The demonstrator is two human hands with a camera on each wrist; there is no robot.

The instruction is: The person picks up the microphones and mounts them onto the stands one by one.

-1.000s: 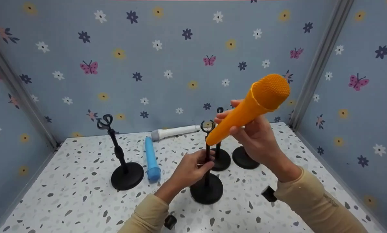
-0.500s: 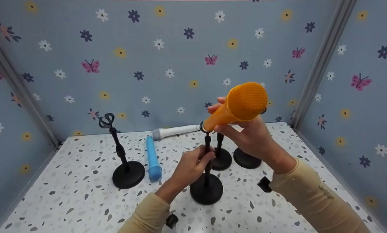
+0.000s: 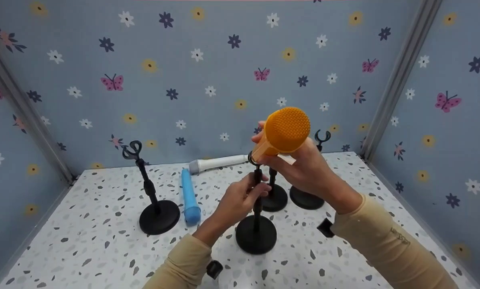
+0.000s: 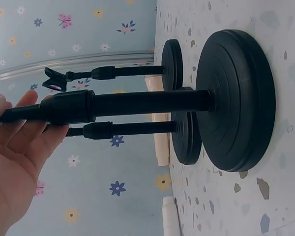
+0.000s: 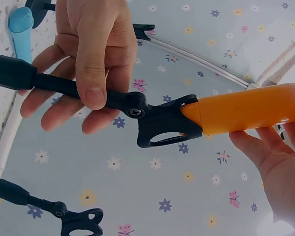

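"Where's the orange microphone (image 3: 288,129)?"

"Above the front stand (image 3: 257,237), tilted, with its narrow end inside the black clip (image 5: 160,118) and its textured head up toward the camera."

"What is the right hand (image 3: 306,166) doing?"

"Gripping the microphone's body, thumb on one side and fingers on the other."

"And the left hand (image 3: 236,198)?"

"It pinches the upper part of that stand's pole, below the clip. The round base sits flat on the speckled table (image 3: 83,249), so the stand is upright."

"What's near it?"

"Two more black stands just behind: a middle one (image 3: 275,198), partly covered by the hands and the front stand, and a right-hand one (image 3: 306,199), its pole mostly hidden by the right hand."

"Farther out?"

"To the left, a blue microphone (image 3: 188,192) lies with its head toward the person. A left-hand stand (image 3: 158,218) is beside it. A white microphone (image 3: 222,162) lies near the flowered back wall (image 3: 192,74)."
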